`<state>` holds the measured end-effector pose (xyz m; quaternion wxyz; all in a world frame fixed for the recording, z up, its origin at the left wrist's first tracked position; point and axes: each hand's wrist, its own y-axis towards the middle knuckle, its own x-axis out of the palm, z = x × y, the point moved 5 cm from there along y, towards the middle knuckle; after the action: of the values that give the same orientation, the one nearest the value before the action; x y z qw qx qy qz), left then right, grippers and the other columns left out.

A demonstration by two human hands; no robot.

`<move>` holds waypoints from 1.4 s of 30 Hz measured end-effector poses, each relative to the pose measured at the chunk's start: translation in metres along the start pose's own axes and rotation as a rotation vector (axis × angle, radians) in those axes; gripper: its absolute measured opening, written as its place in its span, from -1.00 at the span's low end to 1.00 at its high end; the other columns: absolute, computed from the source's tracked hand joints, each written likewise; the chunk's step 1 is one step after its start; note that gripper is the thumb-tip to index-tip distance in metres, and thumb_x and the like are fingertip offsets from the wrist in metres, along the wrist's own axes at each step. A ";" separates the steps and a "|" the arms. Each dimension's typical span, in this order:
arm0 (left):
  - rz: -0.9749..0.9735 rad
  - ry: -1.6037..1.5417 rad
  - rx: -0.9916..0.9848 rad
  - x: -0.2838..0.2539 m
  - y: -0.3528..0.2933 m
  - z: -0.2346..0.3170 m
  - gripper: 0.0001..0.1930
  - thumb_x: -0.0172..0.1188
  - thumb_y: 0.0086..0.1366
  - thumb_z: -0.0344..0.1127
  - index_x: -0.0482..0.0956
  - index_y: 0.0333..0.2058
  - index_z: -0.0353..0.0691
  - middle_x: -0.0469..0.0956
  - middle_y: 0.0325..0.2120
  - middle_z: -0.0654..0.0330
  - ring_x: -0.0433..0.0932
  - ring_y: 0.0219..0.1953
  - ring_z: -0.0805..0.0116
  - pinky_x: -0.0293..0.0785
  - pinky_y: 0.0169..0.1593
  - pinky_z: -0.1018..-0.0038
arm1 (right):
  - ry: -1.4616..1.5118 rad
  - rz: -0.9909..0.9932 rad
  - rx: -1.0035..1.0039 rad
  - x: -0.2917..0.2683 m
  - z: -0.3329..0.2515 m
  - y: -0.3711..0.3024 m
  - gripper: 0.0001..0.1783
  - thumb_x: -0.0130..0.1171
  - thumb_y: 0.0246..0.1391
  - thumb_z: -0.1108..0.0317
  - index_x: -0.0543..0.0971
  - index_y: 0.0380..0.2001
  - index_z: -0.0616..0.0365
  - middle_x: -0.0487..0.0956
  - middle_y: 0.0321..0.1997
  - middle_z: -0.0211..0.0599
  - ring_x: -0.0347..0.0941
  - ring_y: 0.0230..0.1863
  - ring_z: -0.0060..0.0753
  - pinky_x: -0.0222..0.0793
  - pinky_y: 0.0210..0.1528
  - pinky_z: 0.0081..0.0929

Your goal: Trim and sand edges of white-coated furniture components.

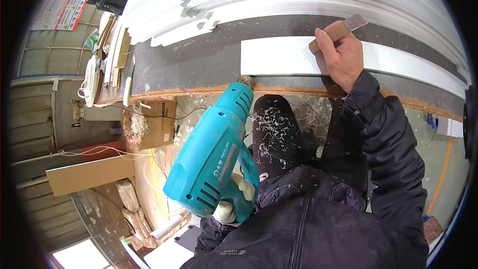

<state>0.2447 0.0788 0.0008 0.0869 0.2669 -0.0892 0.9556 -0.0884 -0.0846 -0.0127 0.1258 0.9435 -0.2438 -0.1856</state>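
Head view, centre: left hand (243, 188) grips heat gun (209, 142), likely warming white strip (279, 57). Right hand (344, 60) holds scraper (336, 31); steady aim seems needed next.

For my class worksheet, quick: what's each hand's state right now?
Left hand: closed, holding the teal heat gun.
Right hand: closed, holding a brown-handled scraper.

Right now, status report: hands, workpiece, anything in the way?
Left hand gripping teal heat gun, right hand gripping scraper. White strip lying along workbench. Right hand covers part of strip; white profiles stacked beyond.
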 end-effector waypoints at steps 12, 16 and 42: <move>-0.082 0.171 0.081 -0.015 -0.009 -0.010 -0.31 0.37 0.22 0.10 0.40 0.00 -0.47 0.53 -0.41 0.00 0.50 -0.48 0.27 0.37 -0.41 0.42 | 0.005 0.000 -0.006 0.001 0.002 0.000 -0.63 0.21 0.22 0.13 0.61 -0.41 0.30 0.63 -0.52 -0.13 0.57 -0.51 -0.31 0.47 -0.39 -0.38; -0.121 0.258 0.166 -0.014 -0.005 -0.011 -0.35 0.39 0.22 0.04 0.41 -0.01 -0.46 0.54 -0.44 0.00 0.51 -0.48 0.27 0.39 -0.40 0.43 | -0.011 -0.002 -0.009 0.001 0.001 0.000 -0.64 0.22 0.22 0.15 0.60 -0.40 0.30 0.63 -0.51 -0.16 0.57 -0.49 -0.34 0.47 -0.37 -0.39; -0.129 0.021 -0.053 -0.019 -0.008 -0.017 -0.35 0.40 0.19 0.12 0.41 -0.09 -0.39 0.53 -0.43 0.02 0.49 -0.49 0.29 0.32 -0.51 0.49 | 0.039 -0.027 0.027 0.002 -0.001 0.000 -0.77 0.24 0.26 0.28 0.55 -0.36 0.24 0.59 -0.43 -0.36 0.43 -0.38 -0.59 0.36 -0.31 -0.55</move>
<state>0.2541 0.0878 -0.0222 0.1562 0.2595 -0.0960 0.9482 -0.0864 -0.0850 -0.0126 0.1153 0.9518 -0.2310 -0.1654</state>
